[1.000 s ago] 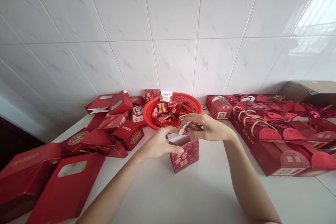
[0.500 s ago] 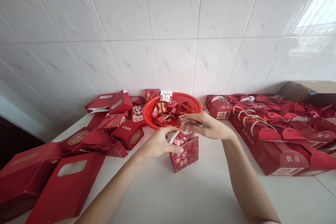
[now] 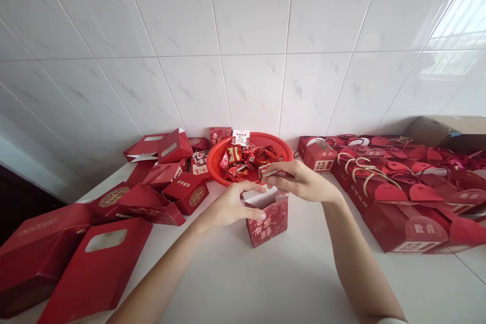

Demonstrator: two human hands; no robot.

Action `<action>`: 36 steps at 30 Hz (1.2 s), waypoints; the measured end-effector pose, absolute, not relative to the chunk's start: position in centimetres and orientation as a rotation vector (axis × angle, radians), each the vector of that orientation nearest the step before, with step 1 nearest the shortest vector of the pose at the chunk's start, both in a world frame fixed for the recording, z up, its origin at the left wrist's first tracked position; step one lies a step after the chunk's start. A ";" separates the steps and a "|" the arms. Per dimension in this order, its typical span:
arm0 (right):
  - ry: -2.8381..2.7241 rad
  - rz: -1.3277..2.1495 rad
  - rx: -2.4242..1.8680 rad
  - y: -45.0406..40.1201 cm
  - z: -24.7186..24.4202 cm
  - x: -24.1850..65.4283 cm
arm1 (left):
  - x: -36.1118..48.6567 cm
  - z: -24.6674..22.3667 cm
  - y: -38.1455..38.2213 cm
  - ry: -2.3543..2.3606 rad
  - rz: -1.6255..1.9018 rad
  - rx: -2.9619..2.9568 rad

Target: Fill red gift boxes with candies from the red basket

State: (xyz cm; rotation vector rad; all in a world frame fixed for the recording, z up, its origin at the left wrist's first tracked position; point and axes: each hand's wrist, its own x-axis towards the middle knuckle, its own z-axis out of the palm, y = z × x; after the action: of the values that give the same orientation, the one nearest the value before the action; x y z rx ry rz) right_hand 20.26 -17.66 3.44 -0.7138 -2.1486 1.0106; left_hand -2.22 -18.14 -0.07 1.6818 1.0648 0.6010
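A small red paper gift box (image 3: 269, 225) with pale Chinese characters stands upright on the white table, its top open and its pale inside partly showing. My left hand (image 3: 228, 207) grips the box's left side, thumb across the front and fingers at the back edge. My right hand (image 3: 304, 181) is closed over the box's right rim, with a red wrapped candy (image 3: 279, 173) between thumb and fingers. Just behind the hands sits a red plastic basket (image 3: 213, 162) of wrapped candies (image 3: 237, 167). What lies at the bottom of the box is hidden.
Red boxes (image 3: 102, 258) lie loosely at the left. Several rows of closed red boxes (image 3: 404, 230), some with rope handles (image 3: 366, 172), stand at the right. Behind them is a cardboard box (image 3: 429, 134). A tiled wall (image 3: 252, 91) runs along the back.
The wrapped candy that showed in the box's mouth has gone down inside, out of sight. My right hand still has a candy in its fingers, and my left hand keeps its grip.
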 end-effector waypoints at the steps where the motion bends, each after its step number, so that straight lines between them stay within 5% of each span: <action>1: -2.103 1.072 -0.703 -17.7 3.4 20.1 | -2.2 0.0 -18.2 1.076 0.598 1.695; 5: -1.944 1.272 -0.662 -17.4 2.8 19.2 | -2.1 0.1 -18.2 1.079 0.551 1.675; 26: -2.180 0.884 -0.849 -16.2 2.9 23.0 | -3.0 0.0 -18.0 1.060 0.615 1.899; 32: -2.203 1.045 -1.017 -14.7 1.3 22.6 | -3.3 -0.5 -16.6 1.045 0.955 1.909; 36: -1.970 1.221 -0.744 -14.0 0.4 21.2 | -3.0 0.5 -15.3 1.003 1.247 1.705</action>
State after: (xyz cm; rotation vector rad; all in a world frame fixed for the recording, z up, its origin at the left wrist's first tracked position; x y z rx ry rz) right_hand 21.21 -14.03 0.41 -0.7441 -1.9704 1.2212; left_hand -2.96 -15.29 0.50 1.7050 1.0033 1.2470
